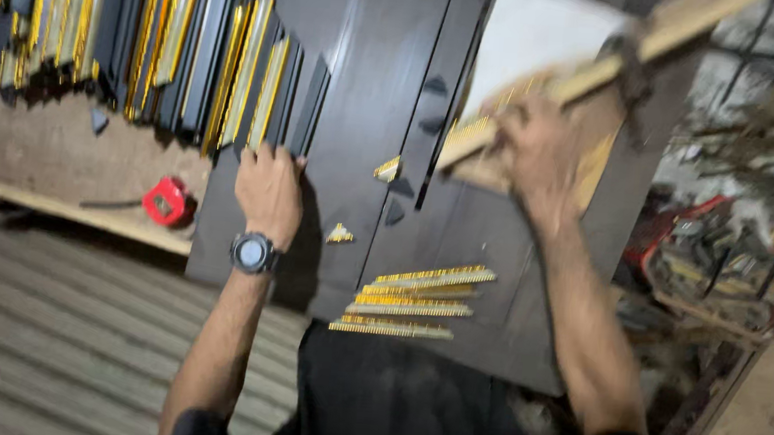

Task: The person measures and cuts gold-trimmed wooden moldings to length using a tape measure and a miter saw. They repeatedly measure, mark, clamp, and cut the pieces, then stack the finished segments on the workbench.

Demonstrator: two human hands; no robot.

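A broad dark sheet of smooth board [360,87] covers the bench, its surface matt and nearly black. The left hand [269,190] lies palm-down on it, fingers spread flat and relaxed, holding nothing; the forearm runs straight up from the lower edge and carries a round dark wristwatch [253,253]. Just above the fingertips lean ribbed gold-and-black moulding lengths [234,58], stacked on edge like a fan. The right hand [534,155] is raised and blurred, fingers clenched around a pale wooden frame piece with a gold ribbed edge [544,87], which tilts up to the right and runs out of the top of the view. How the fingers wrap it cannot be made out through the blur. On the dark board near the body lie several short gold ribbed strips [417,298], side by side and roughly parallel. Two small gold offcut wedges [340,234] sit between the hands. A red tape measure [166,200] rests on the worn wooden bench edge [51,154] to the left. The right margin holds a smeared heap of tools, indistinct
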